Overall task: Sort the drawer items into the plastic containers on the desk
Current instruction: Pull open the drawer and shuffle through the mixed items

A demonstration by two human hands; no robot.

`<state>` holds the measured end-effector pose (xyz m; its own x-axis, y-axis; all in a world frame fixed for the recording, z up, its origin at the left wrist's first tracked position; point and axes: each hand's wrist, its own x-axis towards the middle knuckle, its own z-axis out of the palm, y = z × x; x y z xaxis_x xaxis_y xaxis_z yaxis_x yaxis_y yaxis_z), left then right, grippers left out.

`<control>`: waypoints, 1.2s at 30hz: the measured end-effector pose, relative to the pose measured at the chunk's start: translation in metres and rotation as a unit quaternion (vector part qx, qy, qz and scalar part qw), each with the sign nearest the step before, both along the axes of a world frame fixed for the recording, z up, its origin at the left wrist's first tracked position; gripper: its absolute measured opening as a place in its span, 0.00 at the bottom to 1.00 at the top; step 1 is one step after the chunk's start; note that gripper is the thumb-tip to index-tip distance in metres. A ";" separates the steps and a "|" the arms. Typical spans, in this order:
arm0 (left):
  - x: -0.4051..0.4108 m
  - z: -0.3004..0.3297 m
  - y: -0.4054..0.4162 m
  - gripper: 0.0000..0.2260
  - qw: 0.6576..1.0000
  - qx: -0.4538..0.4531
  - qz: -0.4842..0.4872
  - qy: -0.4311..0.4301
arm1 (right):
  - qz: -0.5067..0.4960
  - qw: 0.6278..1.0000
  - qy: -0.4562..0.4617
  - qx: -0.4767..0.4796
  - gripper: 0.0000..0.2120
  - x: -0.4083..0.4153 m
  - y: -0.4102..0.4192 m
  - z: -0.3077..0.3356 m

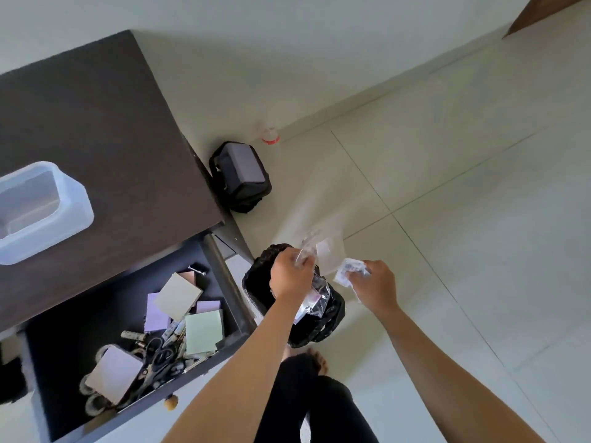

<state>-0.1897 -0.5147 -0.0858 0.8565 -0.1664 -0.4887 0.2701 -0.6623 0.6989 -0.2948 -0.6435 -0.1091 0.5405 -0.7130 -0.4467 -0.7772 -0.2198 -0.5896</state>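
Hands grasp flimsy, slippery packets over the bin at five o'clock of the tabletop: left hand pinches clear plastic bags by their tops, right hand clutches crumpled wrapper.

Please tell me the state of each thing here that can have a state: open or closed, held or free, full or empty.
drawer: open, holding notes, scissors, tape
plastic container: lid off, looks empty
left hand: grips clear plastic bags
right hand: grips crumpled wrapper
black bin: open, under the hands

One plastic container, one open drawer, two hands, one bin
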 end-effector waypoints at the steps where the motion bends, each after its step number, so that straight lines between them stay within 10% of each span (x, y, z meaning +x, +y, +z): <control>1: -0.001 -0.014 -0.002 0.10 1.000 0.005 0.006 0.006 | -0.003 1.000 0.011 0.005 0.15 0.000 -0.001 -0.011; 12: -0.030 -0.179 0.012 0.05 0.964 0.118 0.216 0.098 | 0.042 0.992 0.094 0.075 0.09 0.003 0.023 -0.167; 22: -0.036 -0.267 0.043 0.18 0.950 0.087 0.269 0.131 | 0.074 0.986 0.127 0.081 0.20 0.012 0.057 -0.247; 25: -0.032 -0.273 0.043 0.23 0.946 0.076 0.287 0.132 | 0.097 0.980 0.127 0.118 0.10 0.022 0.059 -0.254; 30: -0.030 -0.264 0.042 0.29 0.929 -0.002 0.347 0.131 | 0.076 0.981 0.046 0.174 0.45 0.031 0.055 -0.249; 36: -0.032 -0.244 0.044 0.27 0.932 -0.028 0.343 0.117 | 0.040 0.978 0.004 0.203 0.46 0.029 0.054 -0.217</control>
<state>-0.2221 -0.4704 -0.3296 0.6427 0.3495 -0.6817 0.7648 -0.2423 0.5969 -0.2658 -0.5893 -0.3262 0.5827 -0.4313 -0.6888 -0.7723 -0.0300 -0.6346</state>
